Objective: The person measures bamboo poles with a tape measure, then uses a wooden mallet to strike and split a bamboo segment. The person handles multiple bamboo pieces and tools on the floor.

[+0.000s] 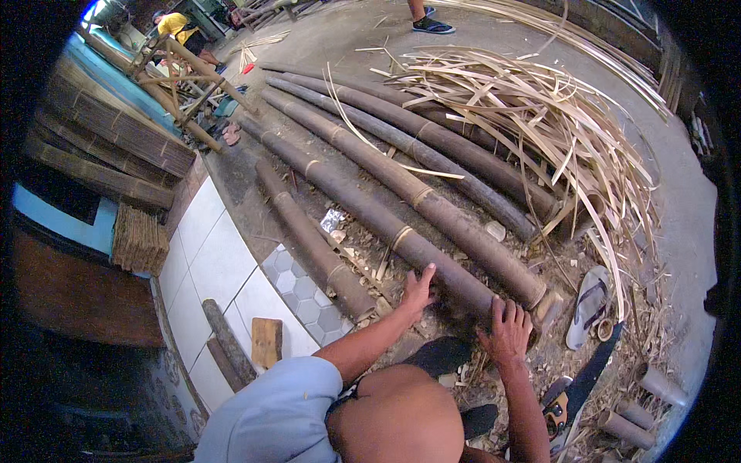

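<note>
A long dark-brown bamboo pole (356, 207) lies on the ground, running from in front of me toward the far left. My left hand (418, 295) grips its near side, thumb up and the other fingers partly hidden beneath. Close to the near end, my right hand (506, 330) is wrapped over the same pole with its fingers bent on top. Beside it on the right lies a second bamboo pole (417, 193), and on the left a shorter one (309, 239). A saw (590, 378) with a dark blade and a yellowish handle rests near my right forearm.
Thin bamboo strips (532, 108) form a heap at the far right. A flip-flop (587, 307) and cut bamboo pieces (627, 429) lie to the right. White tiles (220, 224) with a wooden block (267, 343) are at left. Another person (181, 29) bends at the far left.
</note>
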`<state>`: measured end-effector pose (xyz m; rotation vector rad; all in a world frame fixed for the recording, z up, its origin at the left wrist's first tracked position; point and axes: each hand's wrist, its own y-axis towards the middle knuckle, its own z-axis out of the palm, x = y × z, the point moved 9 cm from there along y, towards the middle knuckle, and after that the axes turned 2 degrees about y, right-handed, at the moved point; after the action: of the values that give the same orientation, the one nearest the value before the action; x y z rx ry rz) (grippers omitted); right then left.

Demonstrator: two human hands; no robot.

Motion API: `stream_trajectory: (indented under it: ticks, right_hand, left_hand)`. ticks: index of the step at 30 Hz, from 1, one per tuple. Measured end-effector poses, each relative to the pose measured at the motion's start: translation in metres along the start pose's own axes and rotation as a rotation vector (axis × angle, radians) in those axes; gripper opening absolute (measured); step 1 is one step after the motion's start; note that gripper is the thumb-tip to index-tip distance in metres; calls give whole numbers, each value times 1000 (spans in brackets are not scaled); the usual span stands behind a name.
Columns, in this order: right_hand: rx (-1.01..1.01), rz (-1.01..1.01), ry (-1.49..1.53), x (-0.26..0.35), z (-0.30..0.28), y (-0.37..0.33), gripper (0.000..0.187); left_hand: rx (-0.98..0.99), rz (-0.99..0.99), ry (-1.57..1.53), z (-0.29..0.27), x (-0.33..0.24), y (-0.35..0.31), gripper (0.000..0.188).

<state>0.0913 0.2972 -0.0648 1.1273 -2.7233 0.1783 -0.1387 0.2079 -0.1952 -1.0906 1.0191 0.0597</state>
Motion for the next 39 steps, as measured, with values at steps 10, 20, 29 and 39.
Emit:
stream_trajectory:
  ticks: [10, 20, 29, 39]
  right_hand:
    - [546, 123, 201, -27, 49, 14, 108]
    - [1101, 240, 1132, 11, 89, -93, 100]
    - [988, 273, 831, -5, 70, -123, 107]
    - [490, 284, 415, -53, 14, -89, 99]
  left_hand:
    - [28, -107, -302, -19, 18, 22, 106]
    - [31, 59, -702, -95, -61, -16, 95]
    - [-111, 15, -662, -98, -47, -18, 86]
    - [-51, -33, -464, -45, -42, 19, 69]
